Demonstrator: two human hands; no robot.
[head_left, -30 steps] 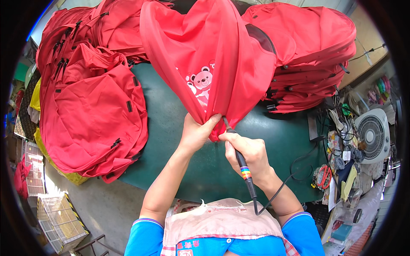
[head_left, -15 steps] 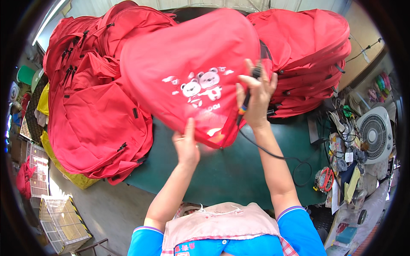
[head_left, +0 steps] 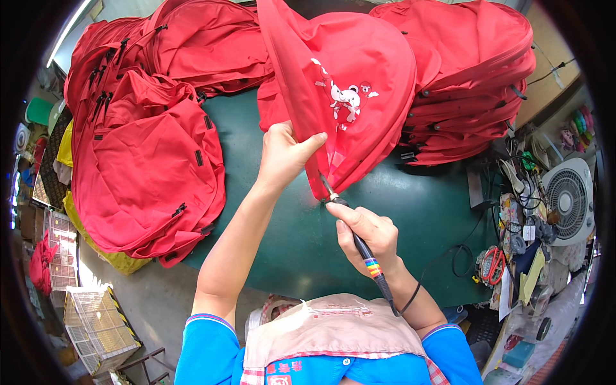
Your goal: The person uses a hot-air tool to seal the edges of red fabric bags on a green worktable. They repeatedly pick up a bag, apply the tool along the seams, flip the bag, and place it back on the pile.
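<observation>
A red backpack (head_left: 378,83) with a white bear print stands tipped up over the table, its narrow lower end toward me. My left hand (head_left: 285,154) is closed on its left edge, thumb lying over the fabric. In my right hand (head_left: 369,236) is a soldering iron (head_left: 361,246) with a black handle and a rainbow-striped band. The metal tip meets the bag's lower corner, just below my left hand; exactly what it touches is too small to make out. From the handle's rear a black cord loops down past my right forearm.
Red backpacks lie piled on the left (head_left: 151,167) and stacked on the right (head_left: 462,83) of the dark green table (head_left: 269,256). At the right edge are a grey fan (head_left: 566,202), red-handled scissors (head_left: 493,266) and tangled cables. A wire crate (head_left: 99,327) stands on the floor at lower left.
The bag has turned from lying face-up to tipped on edge and shifted right. My left hand moved up onto its edge. My right hand came down, bringing the iron's tip to the corner.
</observation>
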